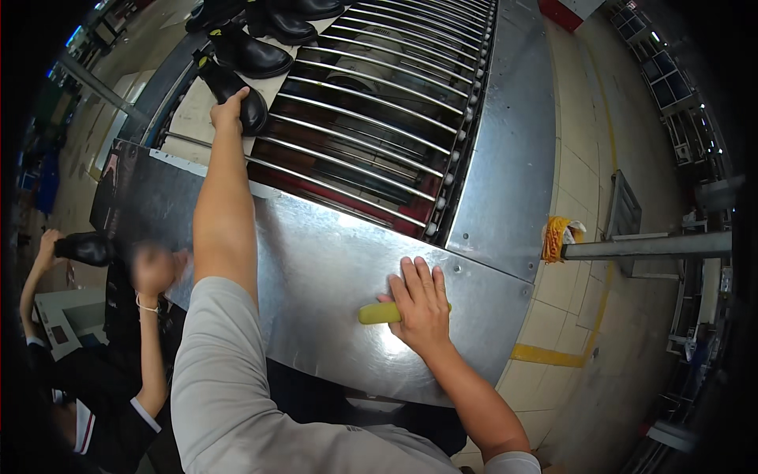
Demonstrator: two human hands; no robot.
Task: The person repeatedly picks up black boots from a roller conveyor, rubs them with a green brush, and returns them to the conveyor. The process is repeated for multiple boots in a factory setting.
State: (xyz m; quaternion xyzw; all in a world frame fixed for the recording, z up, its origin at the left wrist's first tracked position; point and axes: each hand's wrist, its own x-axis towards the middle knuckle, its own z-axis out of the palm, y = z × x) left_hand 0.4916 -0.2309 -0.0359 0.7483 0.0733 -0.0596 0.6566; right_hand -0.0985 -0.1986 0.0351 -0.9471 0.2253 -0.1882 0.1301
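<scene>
With the arm stretched far forward, my left hand (227, 109) grips a black ankle boot (251, 112) with a yellow-green tab at its top. The boot rests on a pale board (189, 118) on the roller conveyor. Down on the shiny metal table (316, 237), my right hand (422, 308) lies with its fingers stretched out. Under that palm is a yellow-green, rounded bar (379, 314); its left end sticks out, and most of the rest is hidden.
More black boots (249, 51) stand farther along the board. Metal rollers (371, 134) run away from the table. At the left, a co-worker's hand (47, 246) holds a black boot (83, 249). A metal bar (647, 246) with a yellow-wrapped end juts in at right.
</scene>
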